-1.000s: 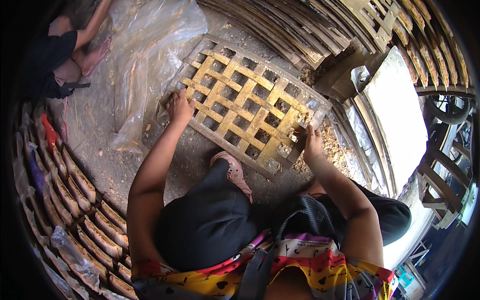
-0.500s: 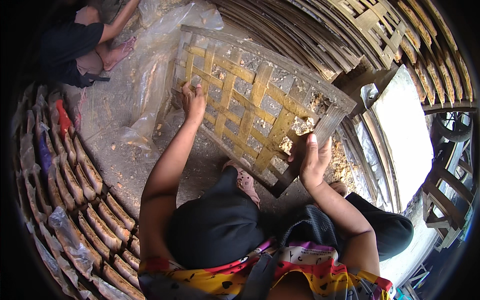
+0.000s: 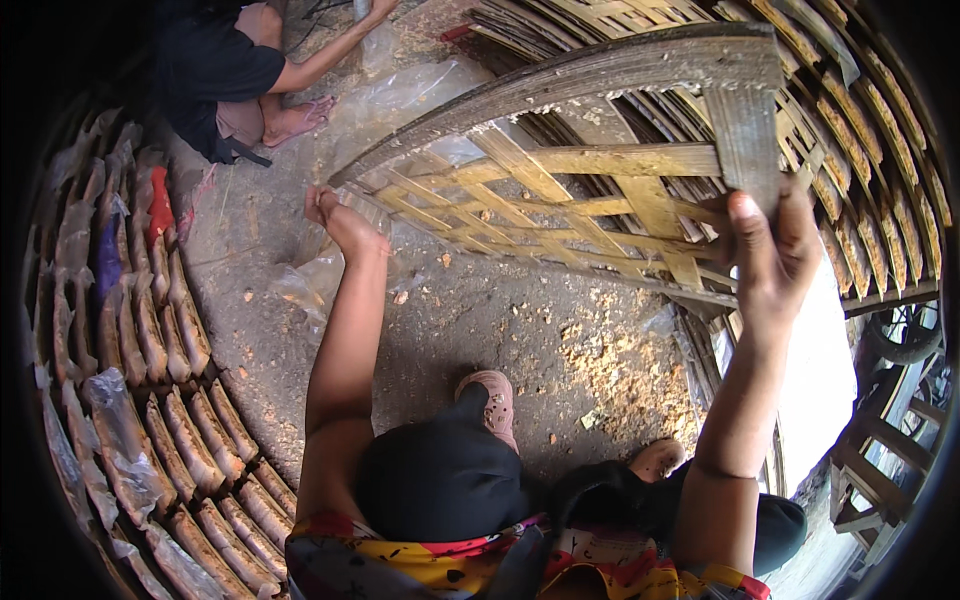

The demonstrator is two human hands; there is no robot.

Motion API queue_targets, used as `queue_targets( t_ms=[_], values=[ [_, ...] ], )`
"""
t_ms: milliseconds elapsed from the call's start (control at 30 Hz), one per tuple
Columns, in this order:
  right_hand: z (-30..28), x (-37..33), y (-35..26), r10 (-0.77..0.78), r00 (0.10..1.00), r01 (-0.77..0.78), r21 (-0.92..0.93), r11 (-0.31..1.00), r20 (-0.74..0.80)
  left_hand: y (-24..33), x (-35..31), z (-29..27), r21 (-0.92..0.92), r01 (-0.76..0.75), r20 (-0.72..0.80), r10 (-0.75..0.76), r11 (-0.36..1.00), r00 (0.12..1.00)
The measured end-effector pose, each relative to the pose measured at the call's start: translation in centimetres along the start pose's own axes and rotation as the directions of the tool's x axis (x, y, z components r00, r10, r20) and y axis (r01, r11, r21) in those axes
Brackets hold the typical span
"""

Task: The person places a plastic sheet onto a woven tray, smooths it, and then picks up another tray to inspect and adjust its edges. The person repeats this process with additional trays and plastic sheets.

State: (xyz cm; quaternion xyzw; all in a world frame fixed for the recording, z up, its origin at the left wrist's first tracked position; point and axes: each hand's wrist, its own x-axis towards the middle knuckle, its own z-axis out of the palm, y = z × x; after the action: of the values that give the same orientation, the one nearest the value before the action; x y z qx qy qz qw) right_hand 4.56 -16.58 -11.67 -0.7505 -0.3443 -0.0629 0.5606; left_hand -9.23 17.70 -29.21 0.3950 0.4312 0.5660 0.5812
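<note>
A wooden-framed rack of woven bamboo strips (image 3: 590, 160) is held up in front of me, tilted, its near right end raised toward me. My right hand (image 3: 770, 245) grips its right end piece, thumb on the near face and fingers behind. At the far left corner, my left hand (image 3: 345, 222) is closed on the frame; its fingers are partly hidden there. Pale crumbs cling along the lower side of the rack's top rail.
Crumbs (image 3: 620, 360) litter the floor by my feet. Stacked racks (image 3: 880, 150) stand at the far right, beside a white sheet (image 3: 815, 370). Rows of brown-edged slabs with plastic (image 3: 190, 440) line the left. Another person (image 3: 230, 80) squats at the far left, near clear plastic film (image 3: 420, 100).
Both hands have lifted the rack up and away from the floor, its right end swinging higher and to the right. The crumbs beneath it are now uncovered.
</note>
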Motion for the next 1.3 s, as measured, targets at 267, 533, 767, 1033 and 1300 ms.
queue_targets(
  t_ms=[267,533,767,1033,1300],
  values=[
    [0.7,7.8,-5.2,-0.203,0.947,0.229,-0.081,0.970,0.250,11.0,-5.7,3.0,-0.282,-0.421,0.848,0.429,0.862,0.312],
    [4.3,10.6,-8.9,-0.364,0.772,0.499,-0.142,0.855,0.522,14.0,-6.5,5.0,-0.430,-0.409,0.770,0.563,0.805,0.300],
    [10.9,9.8,-6.1,-0.799,0.522,0.748,-0.610,0.261,0.297,12.2,-5.0,4.4,-0.259,-0.341,0.659,0.423,0.904,0.621],
    [18.1,2.5,-3.1,-0.571,0.765,0.630,-0.168,0.758,0.297,11.3,-5.2,4.2,-0.362,-0.192,0.629,0.391,0.912,0.672],
    [19.5,1.8,-5.0,-0.540,0.818,0.566,-0.111,0.817,0.197,11.5,-5.5,3.1,-0.245,-0.330,0.660,0.407,0.911,0.632]
  ],
)
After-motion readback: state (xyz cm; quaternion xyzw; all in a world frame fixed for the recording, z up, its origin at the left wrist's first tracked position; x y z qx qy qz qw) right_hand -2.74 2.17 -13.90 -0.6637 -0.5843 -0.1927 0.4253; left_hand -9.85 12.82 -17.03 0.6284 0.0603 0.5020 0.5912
